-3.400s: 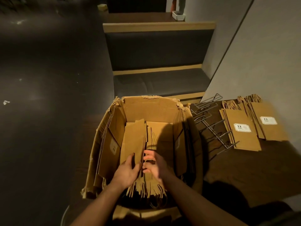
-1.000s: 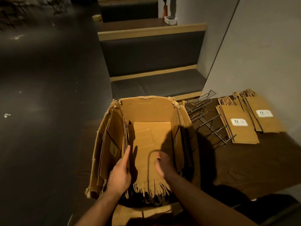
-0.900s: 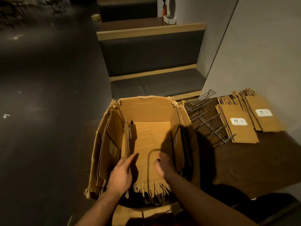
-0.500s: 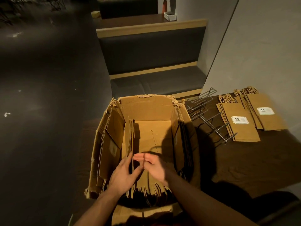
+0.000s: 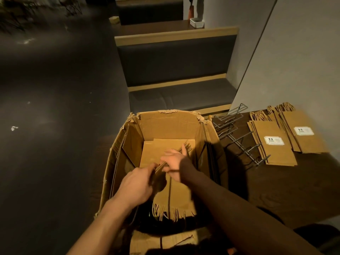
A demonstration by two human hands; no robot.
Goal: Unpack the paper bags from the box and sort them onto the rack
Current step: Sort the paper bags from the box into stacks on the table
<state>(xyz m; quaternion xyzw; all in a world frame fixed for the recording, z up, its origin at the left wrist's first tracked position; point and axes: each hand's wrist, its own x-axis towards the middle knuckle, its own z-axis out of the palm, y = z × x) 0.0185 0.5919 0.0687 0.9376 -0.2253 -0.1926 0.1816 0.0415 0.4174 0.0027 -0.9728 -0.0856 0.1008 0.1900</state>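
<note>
An open cardboard box (image 5: 166, 122) stands in front of me with flat brown paper bags (image 5: 176, 197) stacked inside, twisted handles toward me. Both hands are inside the box. My left hand (image 5: 136, 184) pinches the near edge of a thin bundle of bags (image 5: 184, 149) tilted on edge. My right hand (image 5: 174, 161) grips the same bundle from the right, fingers wrapped over it. A wire rack (image 5: 239, 138) lies on the dark wooden table (image 5: 276, 184) right of the box. Two stacks of labelled paper bags (image 5: 272, 144) lie flat beside the rack.
A grey wall (image 5: 294, 61) borders the table on the right. Behind the box is a dark upholstered bench (image 5: 176, 70) with wooden trim. Dark floor (image 5: 46, 107) stretches to the left. More flat bags stand along the box's inner walls (image 5: 209, 144).
Both hands came together in the middle of the box and closed on a thin bundle of bags, tilting it up off the stack. Earlier the hands were apart, separating the bags.
</note>
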